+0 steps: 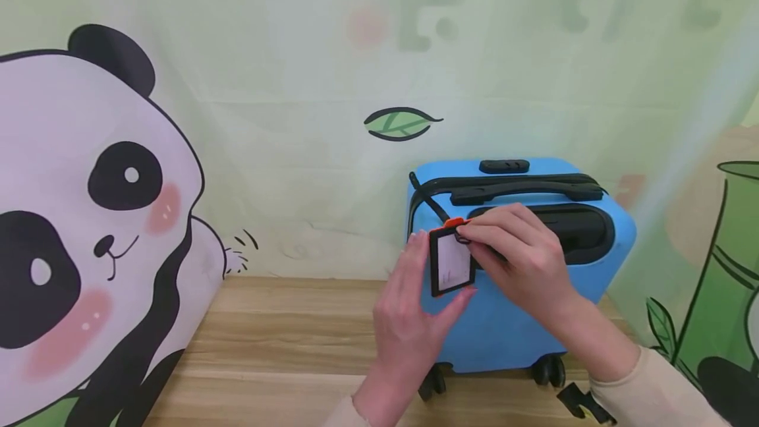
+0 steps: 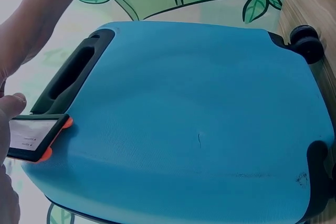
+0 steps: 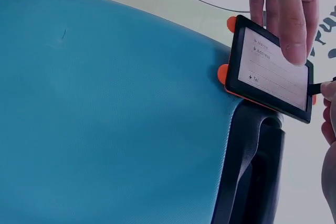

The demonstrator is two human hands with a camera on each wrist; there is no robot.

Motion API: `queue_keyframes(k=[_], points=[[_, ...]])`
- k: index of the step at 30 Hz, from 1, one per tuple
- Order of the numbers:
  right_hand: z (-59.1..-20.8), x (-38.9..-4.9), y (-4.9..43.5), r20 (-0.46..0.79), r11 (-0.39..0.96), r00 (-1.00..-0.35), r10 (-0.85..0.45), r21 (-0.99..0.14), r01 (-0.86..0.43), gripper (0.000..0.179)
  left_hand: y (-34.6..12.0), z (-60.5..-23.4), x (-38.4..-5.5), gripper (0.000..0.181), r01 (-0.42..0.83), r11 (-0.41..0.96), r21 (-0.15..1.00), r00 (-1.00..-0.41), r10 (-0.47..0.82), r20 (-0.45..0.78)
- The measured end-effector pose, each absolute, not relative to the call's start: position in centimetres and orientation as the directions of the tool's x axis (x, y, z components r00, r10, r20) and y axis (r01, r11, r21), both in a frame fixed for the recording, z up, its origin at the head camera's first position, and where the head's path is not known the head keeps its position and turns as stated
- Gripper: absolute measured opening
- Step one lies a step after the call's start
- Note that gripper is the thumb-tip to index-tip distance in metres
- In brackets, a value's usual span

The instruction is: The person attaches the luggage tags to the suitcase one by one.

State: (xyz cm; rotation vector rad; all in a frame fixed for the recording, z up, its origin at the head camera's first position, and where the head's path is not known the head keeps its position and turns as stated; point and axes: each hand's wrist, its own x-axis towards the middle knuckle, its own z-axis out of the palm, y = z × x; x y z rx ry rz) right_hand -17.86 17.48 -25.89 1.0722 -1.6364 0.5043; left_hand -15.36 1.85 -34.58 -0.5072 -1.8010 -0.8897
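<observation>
A luggage tag (image 1: 452, 262) with a black frame, orange edges and a white card is held upright before a blue suitcase (image 1: 492, 321). My left hand (image 1: 406, 318) grips it, with the thumb below and the fingers along its left side in the head view. In the right wrist view the card (image 3: 270, 69) shows printed lines for name, address and tel. My right hand (image 1: 528, 262) pinches a small black strip (image 3: 315, 88) at the tag's end. A black strap (image 1: 428, 198) runs from near the tag's top to the suitcase's upper left corner.
The suitcase stands on black wheels (image 1: 548, 370) on a wood-patterned surface (image 1: 279, 341). Its black top handle (image 1: 528, 190) lies just behind the tag. A small black object (image 1: 584, 404) lies near the right sleeve. A panda-printed backdrop (image 1: 284, 117) hangs behind.
</observation>
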Motion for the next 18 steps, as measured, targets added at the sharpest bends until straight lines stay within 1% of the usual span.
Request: queue_keyframes(k=[4, 10, 18], points=[[-26.2, -18.1, 17.8, 0.914, 0.517, -0.043, -0.404, 0.189, -0.835, 0.026, 1.8, -34.5, -15.3, 0.087, 0.704, 0.631, 0.327, -0.389, -0.043, 0.92], [-26.9, -18.5, 18.1, 0.904, 0.527, -0.035, -0.427, 0.217, -0.822, 0.028, 1.9, -34.4, -15.4, 0.086, 0.718, 0.608, 0.339, -0.416, -0.016, 0.909], [-27.6, -19.1, 18.7, 0.892, 0.533, -0.049, -0.45, 0.225, -0.815, 0.028, 1.8, -34.6, -15.7, 0.088, 0.699, 0.632, 0.335, -0.438, 0.007, 0.899]])
